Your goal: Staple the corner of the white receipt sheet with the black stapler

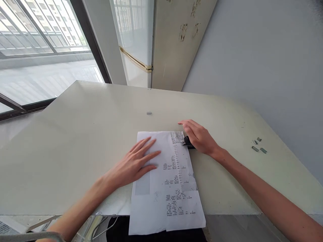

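Printed sheets of paper (156, 215) lie on the table, their lower part hanging over its near edge. Spread flat on the paper's upper left is my left hand (137, 161), fingers apart. My right hand (199, 136) is over a black stapler (187, 141) at the upper right edge of the paper, palm down on it. Only the stapler's front end shows, overlapping the paper's edge beside a printed grid; the rest is hidden under the hand.
A small grey strip, seemingly staples (149, 113), lies beyond the paper. Several short grey strips (259, 145) sit at the right of the pale table (75, 134). A fridge (169, 67) and a wall stand behind; a window (45, 40) is at left. Cables (101, 227) hang below the near edge.
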Action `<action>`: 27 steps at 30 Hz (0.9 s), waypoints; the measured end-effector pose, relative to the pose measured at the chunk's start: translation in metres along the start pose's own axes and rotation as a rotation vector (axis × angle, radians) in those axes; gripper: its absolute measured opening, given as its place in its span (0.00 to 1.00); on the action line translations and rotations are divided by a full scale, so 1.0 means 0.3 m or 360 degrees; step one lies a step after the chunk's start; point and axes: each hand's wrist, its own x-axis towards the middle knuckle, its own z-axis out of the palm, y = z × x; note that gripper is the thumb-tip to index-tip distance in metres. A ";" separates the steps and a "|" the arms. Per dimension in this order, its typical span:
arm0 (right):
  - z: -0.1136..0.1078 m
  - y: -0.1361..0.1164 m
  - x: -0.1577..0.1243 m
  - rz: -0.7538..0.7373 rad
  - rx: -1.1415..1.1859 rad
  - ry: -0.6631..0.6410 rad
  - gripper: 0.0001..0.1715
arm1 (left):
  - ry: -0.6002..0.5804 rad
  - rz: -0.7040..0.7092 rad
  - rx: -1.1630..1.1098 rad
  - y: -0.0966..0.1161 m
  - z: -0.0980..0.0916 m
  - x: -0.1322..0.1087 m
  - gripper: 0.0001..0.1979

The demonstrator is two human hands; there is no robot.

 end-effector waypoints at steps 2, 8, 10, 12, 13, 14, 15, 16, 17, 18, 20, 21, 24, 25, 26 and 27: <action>-0.019 0.026 -0.043 -0.0070 0.0114 0.0106 0.28 | 0.0039 -0.0090 0.0030 -0.024 -0.016 -0.048 0.26; -0.019 0.149 -0.182 -0.0143 0.0080 0.0043 0.21 | 0.0074 -0.0343 0.0065 -0.058 -0.051 -0.138 0.30; -0.010 0.187 -0.212 -0.0084 0.0046 0.0074 0.21 | 0.0066 -0.0385 0.0068 -0.058 -0.057 -0.145 0.29; -0.006 0.215 -0.231 -0.0006 0.0037 0.0132 0.20 | 0.0048 -0.0410 0.0072 -0.056 -0.063 -0.147 0.28; -0.006 0.225 -0.238 0.0028 0.0043 0.0158 0.20 | 0.0037 -0.0419 0.0077 -0.055 -0.065 -0.149 0.27; -0.008 0.234 -0.243 0.0053 0.0052 0.0180 0.20 | 0.0030 -0.0426 0.0083 -0.055 -0.066 -0.151 0.27; -0.011 0.241 -0.247 0.0072 0.0056 0.0197 0.21 | 0.0024 -0.0432 0.0089 -0.056 -0.068 -0.153 0.27; -0.015 0.248 -0.249 0.0091 0.0057 0.0211 0.21 | 0.0019 -0.0437 0.0093 -0.056 -0.070 -0.156 0.27; -0.019 0.254 -0.250 0.0108 0.0055 0.0222 0.22 | 0.0016 -0.0444 0.0095 -0.057 -0.071 -0.158 0.27; -0.023 0.260 -0.249 0.0126 0.0057 0.0230 0.22 | 0.0011 -0.0451 0.0095 -0.058 -0.074 -0.160 0.27; -0.028 0.270 -0.243 0.0157 0.0083 0.0242 0.22 | -0.0019 -0.0475 0.0082 -0.060 -0.080 -0.163 0.28; -0.028 0.275 -0.238 0.0174 0.0108 0.0253 0.22 | -0.0032 -0.0490 0.0068 -0.060 -0.085 -0.164 0.28; -0.018 0.286 -0.219 0.0229 0.0221 0.0253 0.23 | -0.0024 -0.0543 -0.0004 -0.058 -0.101 -0.157 0.26; -0.013 0.289 -0.212 0.0247 0.0262 0.0242 0.23 | -0.0004 -0.0570 -0.0025 -0.056 -0.106 -0.150 0.25; -0.008 0.293 -0.207 0.0264 0.0296 0.0233 0.24 | 0.0022 -0.0604 -0.0034 -0.055 -0.110 -0.140 0.24; -0.002 0.296 -0.202 0.0276 0.0323 0.0227 0.24 | 0.0054 -0.0642 -0.0027 -0.055 -0.113 -0.126 0.23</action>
